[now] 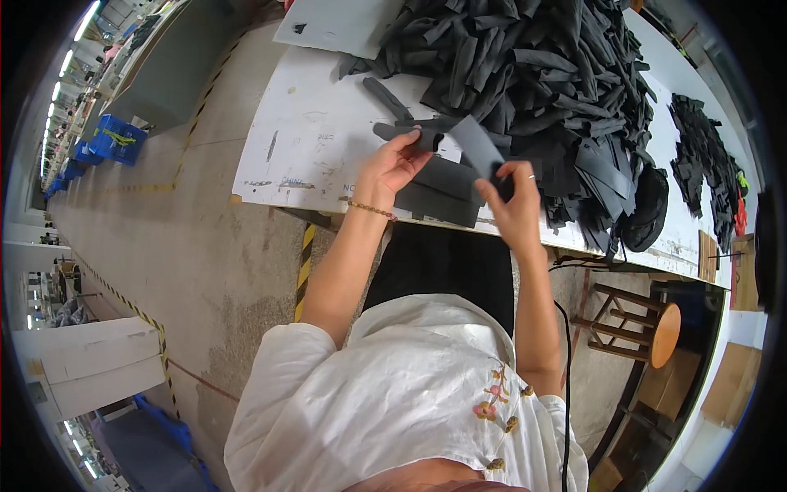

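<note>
Left hand (395,168) pinches dark piece (426,141), right hand (518,201) grips grey strip (477,141). Pile (525,70) at 1 o'clock from hands. I'd hold edges, avoid creasing.

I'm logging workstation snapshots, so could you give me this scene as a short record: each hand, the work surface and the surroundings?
Left hand: holds a dark piece
Right hand: holds a grey strip, slightly blurred
Work surface: white table, marked and scuffed
On the table: large heap of dark pieces; flat dark panels near the front edge
Person's right: wooden stool
Far left: blue bins
</note>
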Demonstrator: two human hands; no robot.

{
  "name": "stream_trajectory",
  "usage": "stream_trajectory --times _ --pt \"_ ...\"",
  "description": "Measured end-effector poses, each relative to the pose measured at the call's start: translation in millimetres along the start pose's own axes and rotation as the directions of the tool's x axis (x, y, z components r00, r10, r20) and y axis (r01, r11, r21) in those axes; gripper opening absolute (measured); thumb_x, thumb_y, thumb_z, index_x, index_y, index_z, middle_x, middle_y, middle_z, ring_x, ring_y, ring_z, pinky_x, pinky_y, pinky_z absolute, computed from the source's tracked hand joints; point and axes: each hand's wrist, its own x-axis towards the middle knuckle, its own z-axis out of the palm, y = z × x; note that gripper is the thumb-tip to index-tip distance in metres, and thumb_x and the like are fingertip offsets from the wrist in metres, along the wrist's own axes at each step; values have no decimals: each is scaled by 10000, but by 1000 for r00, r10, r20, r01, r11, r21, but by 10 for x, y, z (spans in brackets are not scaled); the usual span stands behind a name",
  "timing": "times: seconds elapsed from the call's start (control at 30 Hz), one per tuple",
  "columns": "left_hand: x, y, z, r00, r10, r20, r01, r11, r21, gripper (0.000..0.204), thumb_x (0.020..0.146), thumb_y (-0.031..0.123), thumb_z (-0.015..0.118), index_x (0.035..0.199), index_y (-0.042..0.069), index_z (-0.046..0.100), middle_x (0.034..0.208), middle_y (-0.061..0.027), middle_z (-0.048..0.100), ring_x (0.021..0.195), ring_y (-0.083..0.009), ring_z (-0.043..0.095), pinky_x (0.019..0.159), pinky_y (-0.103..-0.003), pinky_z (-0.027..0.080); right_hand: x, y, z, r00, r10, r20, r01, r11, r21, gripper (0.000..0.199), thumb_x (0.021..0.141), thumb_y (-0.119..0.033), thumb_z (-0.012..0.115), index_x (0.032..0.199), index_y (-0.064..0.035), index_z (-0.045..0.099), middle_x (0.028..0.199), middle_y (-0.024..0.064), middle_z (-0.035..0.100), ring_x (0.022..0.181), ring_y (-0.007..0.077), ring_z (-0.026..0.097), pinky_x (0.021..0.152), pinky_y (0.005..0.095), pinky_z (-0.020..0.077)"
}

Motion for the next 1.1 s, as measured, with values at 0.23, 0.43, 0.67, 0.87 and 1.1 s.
stream_trajectory --times 0.23,0.43,0.67,0.87,1.1 --pt "-234 -2 137 972 64 226 -96 987 132 167 909 87 643 1052 2 637 1006 -140 664 1025 -275 647 899 -458 559 -214 17 -92 989 -120 86 126 990 -67 244 837 -91 723 881 13 507 1017 198 555 953 381 564 734 395 477" --pt "-431 -131 213 922 95 374 -190 956 226 273 913 83 632 1154 -40 590 930 -106 642 860 -229 665 845 -439 582 -262 3 -92 992 -59 108 61 998 -13 220 863 -70 696 846 16 495 953 168 526 871 322 563 663 375 444" --pt "-617 -194 282 898 -16 440 -181 898 402 460 873 131 716 1268 -31 547 851 -42 599 705 -151 611 701 -358 576 -204 -138 -153 939 46 341 -10 994 -107 234 848 -76 707 845 10 490 989 153 515 795 336 534 659 376 448" --pt "-545 -321 269 880 -26 474 -190 896 401 442 883 129 698 1266 -35 552 841 -36 592 711 -133 604 681 -320 563 -82 -134 62 960 -239 147 258 958 -125 289 728 -69 797 859 -13 546 1084 151 526 955 341 539 772 394 474" --pt "-377 -167 83 989 99 107 -107 992 72 456 988 372 541 1307 54 469 994 -108 633 919 -252 627 852 -455 531 -160 -40 -32 996 -88 10 89 994 -58 302 750 -35 784 976 -28 583 1096 127 580 931 287 587 803 347 475"
